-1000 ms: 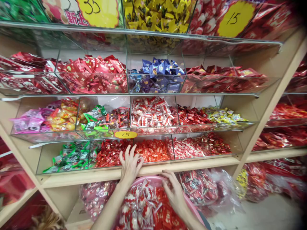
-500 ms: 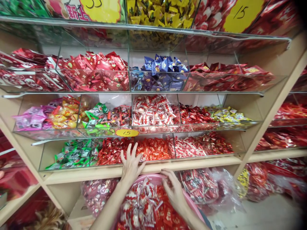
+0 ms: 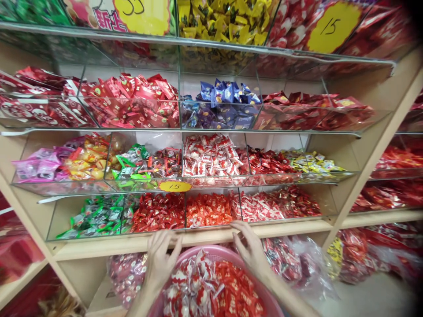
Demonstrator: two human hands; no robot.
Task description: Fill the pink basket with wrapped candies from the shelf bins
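My left hand (image 3: 161,255) hovers at the left rim of a pink plastic basket (image 3: 224,252), slightly blurred, with fingers apart and nothing in them. On the other side, my right hand (image 3: 249,246) is at the right rim, thumb and fingers spread and loosely bent. Whether either hand touches the rim I cannot tell. Inside the basket lie clear-and-red wrapped candies (image 3: 194,286) on the left and orange-red wrapped candies (image 3: 238,286) on the right. Just beyond the hands, the lowest shelf row holds dark red candies (image 3: 158,211) and matching orange-red candies (image 3: 209,210).
A wooden ledge (image 3: 291,229) runs in front of the lowest row. Clear dividers and shelf fronts part several kinds of candy, with a yellow price tag (image 3: 175,186) on one edge. Bagged candies (image 3: 284,259) lie below at right, another candy bag (image 3: 127,275) at left.
My left hand has come down and left, from in front of the lowest candy row to the basket's side. My right hand has shifted right and up. More of the basket shows.
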